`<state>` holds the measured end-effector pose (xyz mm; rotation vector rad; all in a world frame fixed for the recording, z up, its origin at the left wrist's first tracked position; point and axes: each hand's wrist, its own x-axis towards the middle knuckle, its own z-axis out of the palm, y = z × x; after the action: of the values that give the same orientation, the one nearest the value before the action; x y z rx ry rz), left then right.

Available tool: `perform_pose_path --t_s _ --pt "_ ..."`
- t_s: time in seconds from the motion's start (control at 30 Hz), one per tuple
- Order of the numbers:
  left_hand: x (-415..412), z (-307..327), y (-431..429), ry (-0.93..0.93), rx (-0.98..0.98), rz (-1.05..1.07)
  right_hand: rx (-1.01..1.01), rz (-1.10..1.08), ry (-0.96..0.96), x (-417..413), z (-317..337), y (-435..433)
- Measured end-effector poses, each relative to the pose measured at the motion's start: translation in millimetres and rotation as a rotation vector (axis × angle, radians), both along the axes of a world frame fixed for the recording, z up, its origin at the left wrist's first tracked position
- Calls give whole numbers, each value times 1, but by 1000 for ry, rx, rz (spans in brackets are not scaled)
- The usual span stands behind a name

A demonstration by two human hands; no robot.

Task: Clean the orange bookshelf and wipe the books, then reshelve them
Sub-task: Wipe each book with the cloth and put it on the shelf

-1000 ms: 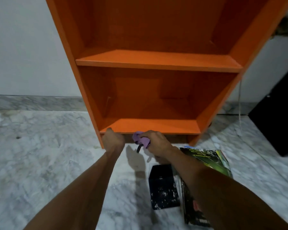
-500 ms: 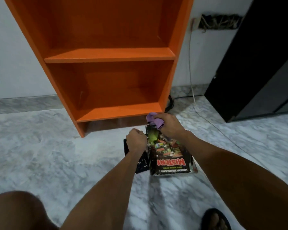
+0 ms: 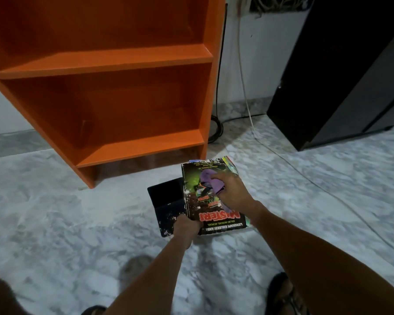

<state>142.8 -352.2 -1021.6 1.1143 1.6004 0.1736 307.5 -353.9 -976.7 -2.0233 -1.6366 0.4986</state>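
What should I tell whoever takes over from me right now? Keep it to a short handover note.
Left hand grips the near corner of the top book. Right hand holds the cloth pressed on its cover.
That book lies on a stack on the floor before the shelf; a black book lies beside it.
Done: both visible shelves hold no books; whether they were wiped cannot be told.
Left: finish wiping this book, wipe the others, reshelve all.
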Motion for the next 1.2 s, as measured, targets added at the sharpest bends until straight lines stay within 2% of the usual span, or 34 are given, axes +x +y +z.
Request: perform_pose_path --t_s 0.1,0.27,0.37,0.5,0.57,0.63,0.73,0.8,1.0,1.13,1.2 --pt "5 -1 3 -28 2 48 -1 -26 51 0 -7 -4" --pt "18 10 9 -382 -76 138 96 -119 190 -1 4 -12" --pt "19 23 13 -497 -92 161 181 -161 320 -5 9 -13" --pt "10 41 20 -590 -101 142 291 -80 366 -11 23 -12" --pt "3 50 26 -636 -96 122 321 8 329 -16 28 -12" --pt "-4 64 31 -681 -85 79 267 105 277 -21 28 -13" --pt "-12 82 38 -723 -69 1 193 290 47 -28 16 -9" --pt "-18 90 43 -751 -82 -17 157 332 -43 -27 11 -1" --pt "-39 106 60 -812 -115 -122 216 165 -8 1 38 39" --pt "-47 114 68 -814 -97 -150 117 -154 -30 40 38 68" --pt "-50 119 73 -816 -88 -153 180 -331 4 50 45 75"
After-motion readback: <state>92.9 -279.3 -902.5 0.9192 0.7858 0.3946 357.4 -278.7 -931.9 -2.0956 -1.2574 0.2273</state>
